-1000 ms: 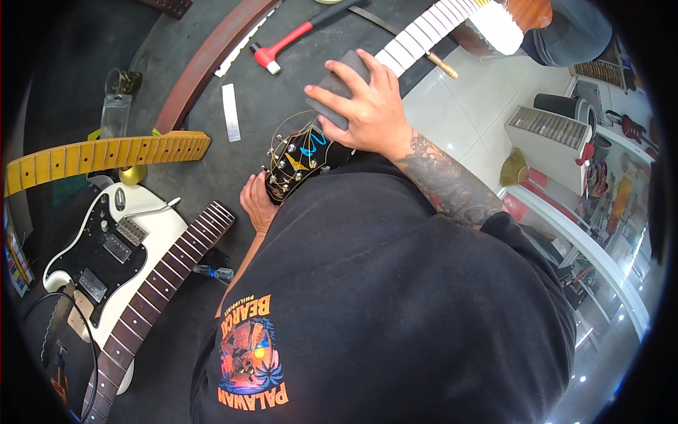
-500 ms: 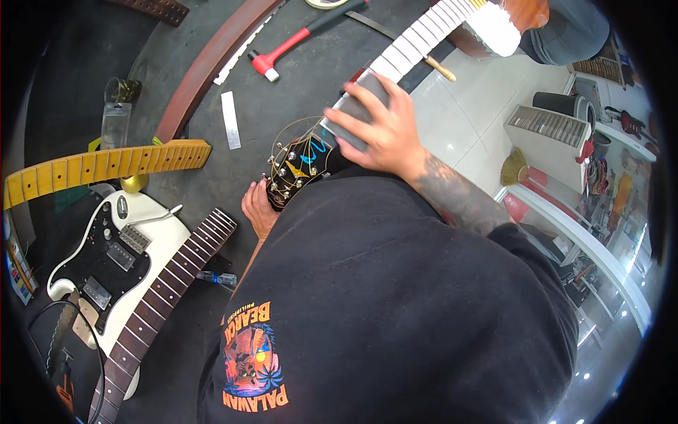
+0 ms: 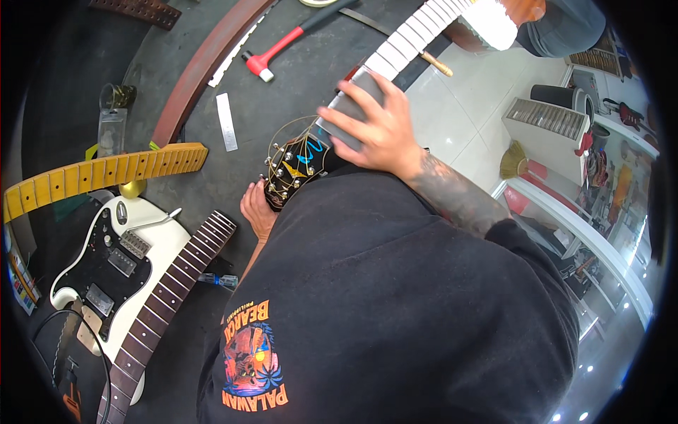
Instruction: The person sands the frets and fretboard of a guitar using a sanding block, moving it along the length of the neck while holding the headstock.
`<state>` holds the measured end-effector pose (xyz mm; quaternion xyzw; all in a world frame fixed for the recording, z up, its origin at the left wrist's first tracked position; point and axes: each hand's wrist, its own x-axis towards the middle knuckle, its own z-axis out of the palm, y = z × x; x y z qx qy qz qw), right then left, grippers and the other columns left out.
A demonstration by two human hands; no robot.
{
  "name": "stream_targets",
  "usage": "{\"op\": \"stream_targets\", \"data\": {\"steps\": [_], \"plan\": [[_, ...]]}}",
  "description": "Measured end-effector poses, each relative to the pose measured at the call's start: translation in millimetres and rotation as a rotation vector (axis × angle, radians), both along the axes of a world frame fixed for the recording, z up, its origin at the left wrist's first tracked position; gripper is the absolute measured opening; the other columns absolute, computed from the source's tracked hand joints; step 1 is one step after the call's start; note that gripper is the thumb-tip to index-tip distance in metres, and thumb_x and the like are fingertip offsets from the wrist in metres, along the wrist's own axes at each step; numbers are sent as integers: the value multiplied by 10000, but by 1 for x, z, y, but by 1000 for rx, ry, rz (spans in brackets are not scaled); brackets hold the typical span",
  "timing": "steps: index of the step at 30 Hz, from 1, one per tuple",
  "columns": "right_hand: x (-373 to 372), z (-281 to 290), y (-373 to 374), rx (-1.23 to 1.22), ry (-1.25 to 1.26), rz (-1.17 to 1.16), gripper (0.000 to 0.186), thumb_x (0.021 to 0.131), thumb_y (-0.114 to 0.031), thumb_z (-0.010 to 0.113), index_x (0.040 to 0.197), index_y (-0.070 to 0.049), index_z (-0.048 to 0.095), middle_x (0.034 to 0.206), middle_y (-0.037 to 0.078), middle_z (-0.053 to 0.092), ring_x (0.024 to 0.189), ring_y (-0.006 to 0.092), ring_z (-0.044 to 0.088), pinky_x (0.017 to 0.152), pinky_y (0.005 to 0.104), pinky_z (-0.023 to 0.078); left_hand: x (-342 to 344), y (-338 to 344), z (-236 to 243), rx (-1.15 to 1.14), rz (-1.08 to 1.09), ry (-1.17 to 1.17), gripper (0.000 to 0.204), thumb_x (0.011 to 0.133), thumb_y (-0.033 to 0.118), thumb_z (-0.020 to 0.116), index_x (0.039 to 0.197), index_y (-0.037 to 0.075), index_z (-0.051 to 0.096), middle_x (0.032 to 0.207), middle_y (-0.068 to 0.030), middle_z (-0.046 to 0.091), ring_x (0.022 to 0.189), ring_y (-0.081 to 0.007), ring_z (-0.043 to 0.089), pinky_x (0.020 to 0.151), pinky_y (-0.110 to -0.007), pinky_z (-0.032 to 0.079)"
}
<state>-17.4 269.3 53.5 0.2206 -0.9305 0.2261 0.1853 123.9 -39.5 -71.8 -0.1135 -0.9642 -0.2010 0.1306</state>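
Observation:
My right hand [image 3: 378,131] lies with spread fingers over a flat grey sanding block [image 3: 352,116], gripping it against a guitar neck. Beyond the block, the fretboard [image 3: 406,48] is covered in white strips between its frets. Below the block is the black headstock [image 3: 293,169], with metal tuners and loose, curling strings. Fingers of my left hand [image 3: 256,210] curl against the lower end of this headstock; the thumb is hidden. Toward the far right, the guitar body [image 3: 531,10] shows orange-brown beside a bright white covering.
A red-and-black hammer [image 3: 279,49], a steel ruler [image 3: 227,121] and a wooden-handled tool [image 3: 436,63] lie on the dark bench. To the left are a maple neck [image 3: 106,173], a white electric guitar body [image 3: 152,212] and a dark fretted neck [image 3: 173,283]. A broom [image 3: 514,161] stands at right.
The whole view has shifted slightly. My right hand and the sanding block stay at nearly the same spot on the neck, and my left hand remains at the headstock.

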Motion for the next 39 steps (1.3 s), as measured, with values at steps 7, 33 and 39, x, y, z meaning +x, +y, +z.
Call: {"op": "stream_targets", "data": {"steps": [7, 33, 39], "plan": [[6, 8, 4, 26, -15, 14, 565, 674, -344, 831, 1224, -364, 698, 1366, 8, 568, 1261, 437, 463, 950, 517, 448, 0, -1, -3, -25, 19, 10, 777, 900, 534, 670, 1439, 35, 418, 1379, -103, 564, 1323, -317, 483, 1093, -516, 343], [-50, 7, 61, 92, 40, -33, 465, 736, -335, 778, 1196, -351, 712, 1348, 19, 573, 1240, 441, 470, 987, 522, 430, -1, -1, -4, -47, 3, 12, 835, 883, 544, 696, 1462, 25, 393, 1401, -111, 528, 1326, -328, 469, 1103, -508, 338], [-71, 7, 52, 80, 69, -14, 475, 745, -339, 777, 1213, -354, 702, 1350, 24, 570, 1266, 431, 452, 978, 521, 426, 0, 2, 5, -47, 29, -56, 886, 886, 627, 634, 1479, 27, 364, 1416, -114, 508, 1331, -349, 453, 1109, -522, 329]]}}
